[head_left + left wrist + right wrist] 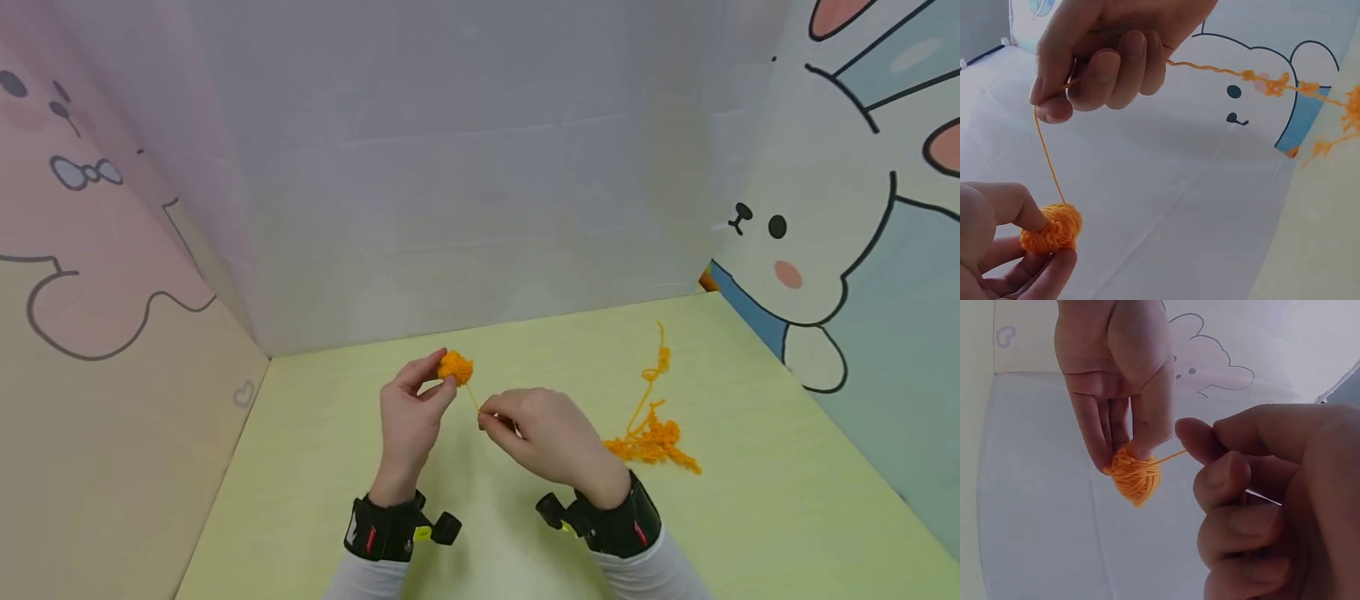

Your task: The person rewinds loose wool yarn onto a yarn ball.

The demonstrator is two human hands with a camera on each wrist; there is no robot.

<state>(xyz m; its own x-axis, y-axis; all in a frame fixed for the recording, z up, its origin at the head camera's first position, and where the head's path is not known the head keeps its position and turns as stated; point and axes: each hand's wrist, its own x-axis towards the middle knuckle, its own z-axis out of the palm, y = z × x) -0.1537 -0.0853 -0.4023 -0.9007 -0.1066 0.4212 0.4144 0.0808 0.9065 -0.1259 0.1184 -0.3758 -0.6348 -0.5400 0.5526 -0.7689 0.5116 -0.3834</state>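
Between the thumb and fingers of my left hand (411, 421) I hold a small ball of orange yarn (455, 367), above the table. In the right wrist view the ball (1137, 481) shows strands wound round it. A single taut strand (1049, 156) runs from it to my right hand (543, 433), which pinches it between thumb and index finger. The other fingers of that hand are curled, and the strand passes through them. Beyond the right hand it carries on, kinked and knotted, toward a loose orange yarn heap (654, 442) on the table.
The pale yellow-green table (757, 500) spreads under both hands. A white sheet (465, 183) stands along its back edge. Side panels bear cartoon drawings, with a rabbit (810, 250) on the right one. A yarn tail (649, 375) stretches from the heap toward the back.
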